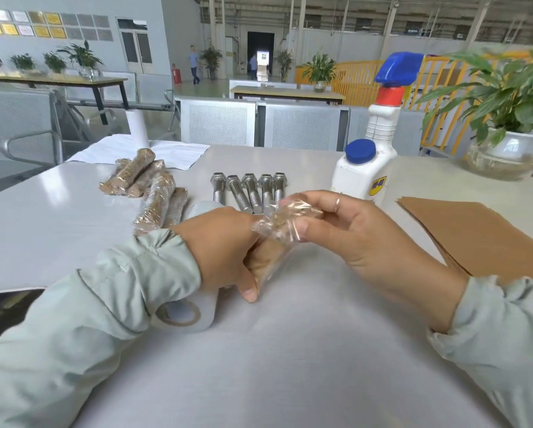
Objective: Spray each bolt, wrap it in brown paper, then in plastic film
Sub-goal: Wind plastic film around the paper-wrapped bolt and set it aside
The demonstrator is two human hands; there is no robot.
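Bolt (270, 257) in brown paper and crinkled clear film, gripped by left hand (219, 245) and right hand (345, 230).

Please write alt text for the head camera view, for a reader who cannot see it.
Two hands wrap a paper-covered bolt in clear film: the left hand grips its lower end, the right hand pinches the film at the top. Behind lie five bare bolts, a pile of wrapped bolts, a spray bottle and brown paper sheets on a grey table.

The pale counter (290, 350) carries five bare bolts (248, 189) in a row, wrapped bolts (149, 189), brown paper sheets (475, 236), a spray bottle (373, 149), a film roll (188, 313), white paper (141, 152) and a potted plant (506, 152).
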